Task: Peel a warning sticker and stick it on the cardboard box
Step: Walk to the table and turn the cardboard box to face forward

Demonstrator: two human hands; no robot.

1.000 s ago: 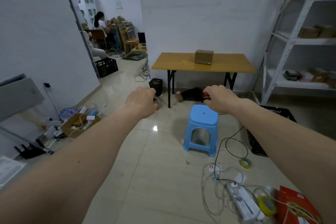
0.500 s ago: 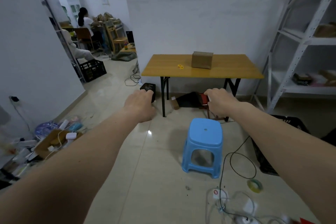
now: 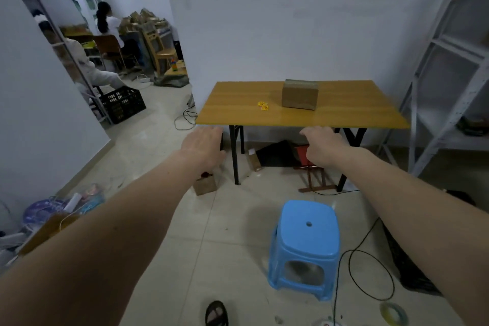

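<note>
A closed brown cardboard box [image 3: 299, 94] stands on a wooden table [image 3: 344, 111] against the far wall. Small yellow warning stickers [image 3: 263, 105] lie on the tabletop just left of the box. Both my arms stretch forward, short of the table's near edge. My left hand [image 3: 203, 143] is held out flat, fingers extended, holding nothing. My right hand [image 3: 323, 145] hangs with loosely curled fingers and nothing in it. Both hands are well apart from the box and stickers.
A blue plastic stool [image 3: 307, 243] stands on the tiled floor between me and the table. Black cables [image 3: 370, 272] and a tape roll [image 3: 394, 312] lie at the right. A white metal shelf [image 3: 449, 87] lines the right wall. Clutter [image 3: 53, 214] sits at the left; people sit in the back room.
The view has come closer to the table, which now looks larger. The stool has slid lower in view. My left hand has opened flatter; both hands stay empty.
</note>
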